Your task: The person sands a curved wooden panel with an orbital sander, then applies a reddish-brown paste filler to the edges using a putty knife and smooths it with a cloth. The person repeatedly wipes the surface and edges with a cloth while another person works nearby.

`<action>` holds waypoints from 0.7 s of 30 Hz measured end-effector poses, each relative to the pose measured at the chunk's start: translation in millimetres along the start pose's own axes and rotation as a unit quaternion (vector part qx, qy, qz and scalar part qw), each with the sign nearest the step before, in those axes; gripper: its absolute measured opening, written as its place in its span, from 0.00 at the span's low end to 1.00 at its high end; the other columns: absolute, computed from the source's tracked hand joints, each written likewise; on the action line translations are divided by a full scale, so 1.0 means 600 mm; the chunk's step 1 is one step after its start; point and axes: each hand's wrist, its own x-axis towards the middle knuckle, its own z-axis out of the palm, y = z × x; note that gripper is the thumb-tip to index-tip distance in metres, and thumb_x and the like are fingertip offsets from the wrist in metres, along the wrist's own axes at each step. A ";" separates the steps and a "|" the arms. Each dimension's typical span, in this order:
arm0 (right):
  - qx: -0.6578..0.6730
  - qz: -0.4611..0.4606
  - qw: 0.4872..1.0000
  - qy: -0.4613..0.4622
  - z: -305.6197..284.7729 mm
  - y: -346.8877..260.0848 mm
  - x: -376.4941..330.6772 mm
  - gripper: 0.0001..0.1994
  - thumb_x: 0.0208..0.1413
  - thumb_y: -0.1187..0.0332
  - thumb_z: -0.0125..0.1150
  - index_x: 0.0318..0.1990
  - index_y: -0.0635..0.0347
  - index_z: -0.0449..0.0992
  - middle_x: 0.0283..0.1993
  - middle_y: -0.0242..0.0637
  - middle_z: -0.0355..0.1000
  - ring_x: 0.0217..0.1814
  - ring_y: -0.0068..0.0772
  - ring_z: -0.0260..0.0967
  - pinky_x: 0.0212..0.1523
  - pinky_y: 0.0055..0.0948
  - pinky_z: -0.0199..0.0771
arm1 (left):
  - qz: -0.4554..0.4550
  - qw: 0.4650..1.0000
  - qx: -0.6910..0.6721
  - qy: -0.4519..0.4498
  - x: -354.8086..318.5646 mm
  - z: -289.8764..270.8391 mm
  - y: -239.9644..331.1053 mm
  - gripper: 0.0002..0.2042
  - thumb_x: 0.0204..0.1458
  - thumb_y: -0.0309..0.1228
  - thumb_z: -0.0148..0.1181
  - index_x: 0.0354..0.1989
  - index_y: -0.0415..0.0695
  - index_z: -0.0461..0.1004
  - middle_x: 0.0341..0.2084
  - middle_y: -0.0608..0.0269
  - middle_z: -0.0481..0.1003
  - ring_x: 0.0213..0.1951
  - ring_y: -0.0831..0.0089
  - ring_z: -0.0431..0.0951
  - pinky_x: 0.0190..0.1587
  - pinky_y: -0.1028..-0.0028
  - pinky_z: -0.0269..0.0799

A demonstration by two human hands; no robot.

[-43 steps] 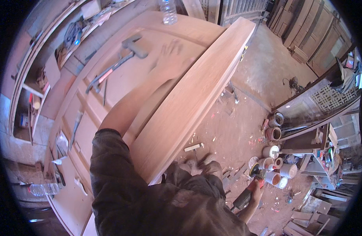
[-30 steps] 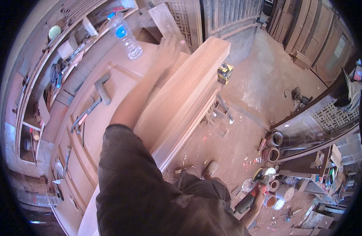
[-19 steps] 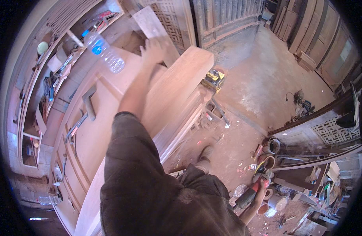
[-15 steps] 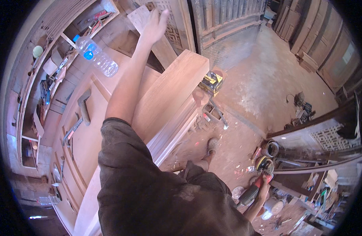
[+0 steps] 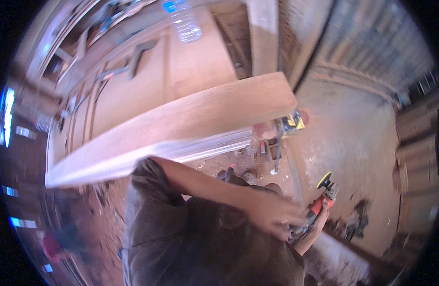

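Observation:
My right hand (image 5: 316, 232) sits low at my right side, gripping a red and black angle grinder (image 5: 320, 200) whose disc end points up and away. My left arm crosses over my dark shirt, and my left hand (image 5: 273, 213) lies on the grinder's rear end. That hand is blurred, so its grip is unclear. A long pale wooden panel (image 5: 181, 125) lies in front of me, apart from both hands.
Behind the panel a wooden door-like board (image 5: 133, 90) carries a plastic water bottle (image 5: 183, 21) and a hammer-like tool (image 5: 139, 51). A yellow tool (image 5: 291, 123) sits at the panel's right end. The floor (image 5: 353, 138) is dusty, with scraps under the panel.
My left hand has come back from the far end of the boards down to the grinder at my right side. The view has swung and blurred.

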 end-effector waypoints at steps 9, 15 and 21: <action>-0.010 0.056 0.949 -0.310 0.066 -0.169 0.222 0.25 0.56 0.53 0.63 0.52 0.62 0.68 0.38 0.40 0.72 0.33 0.33 0.73 0.34 0.33 0.77 | -0.211 0.795 -0.248 0.512 0.273 0.217 -0.225 0.34 0.60 0.53 0.53 0.60 0.33 0.60 0.48 0.45 0.71 0.51 0.59 0.73 0.51 0.65 0.69; 0.148 0.175 0.853 -0.469 0.143 -0.196 0.325 0.26 0.59 0.49 0.56 0.53 0.63 0.66 0.40 0.41 0.71 0.37 0.34 0.72 0.38 0.31 0.78 | -0.043 0.580 -0.563 0.587 0.410 0.171 -0.266 0.30 0.55 0.55 0.59 0.45 0.34 0.71 0.34 0.57 0.75 0.35 0.71 0.78 0.37 0.72 0.74; 0.121 0.126 0.869 -0.463 0.199 -0.208 0.281 0.29 0.57 0.44 0.56 0.52 0.62 0.67 0.43 0.40 0.73 0.40 0.32 0.74 0.42 0.31 0.78 | -0.080 0.589 -0.469 0.654 0.397 0.128 -0.254 0.33 0.51 0.49 0.65 0.53 0.34 0.64 0.34 0.57 0.75 0.34 0.70 0.77 0.35 0.72 0.74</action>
